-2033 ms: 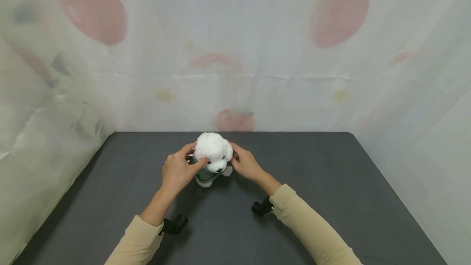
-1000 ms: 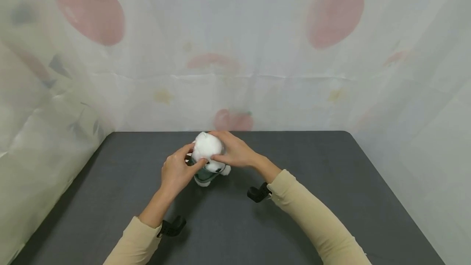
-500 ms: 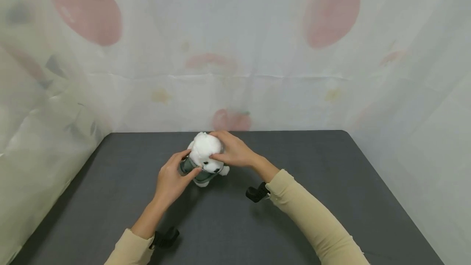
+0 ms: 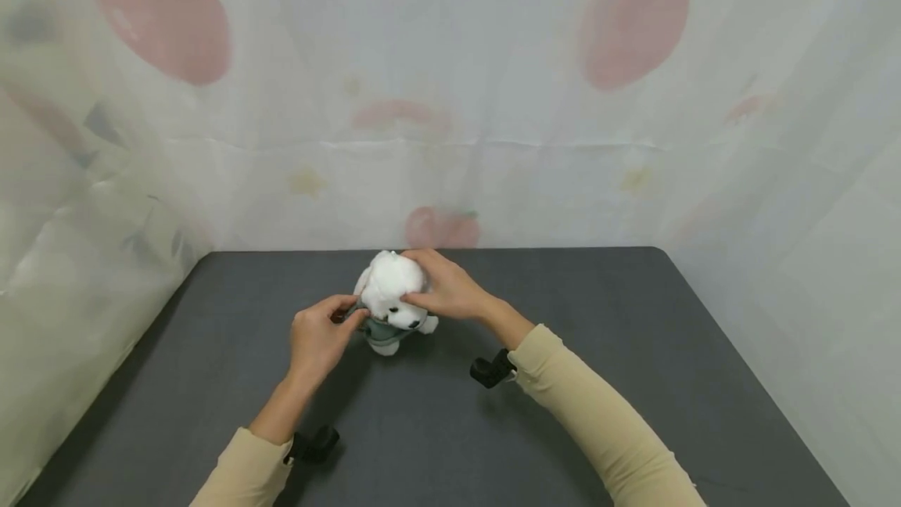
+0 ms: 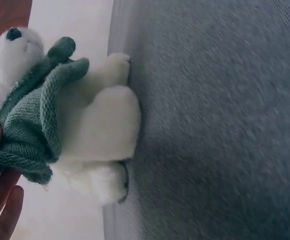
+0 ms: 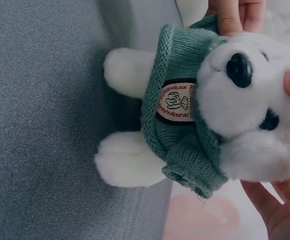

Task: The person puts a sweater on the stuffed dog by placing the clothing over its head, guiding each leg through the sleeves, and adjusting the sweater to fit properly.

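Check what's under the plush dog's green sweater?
White fur shows below the sweater hem: the plush dog's legs and belly. The sweater covers its chest. The left hand pinches the sweater edge; the right hand grips the head.

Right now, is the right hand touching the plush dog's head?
Touching. The head view shows the right hand cupped over the plush dog's head, thumb on its face.

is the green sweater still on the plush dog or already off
Still on. The green knitted sweater wraps the white plush dog; the left hand pinches its edge, the right hand grips the head.
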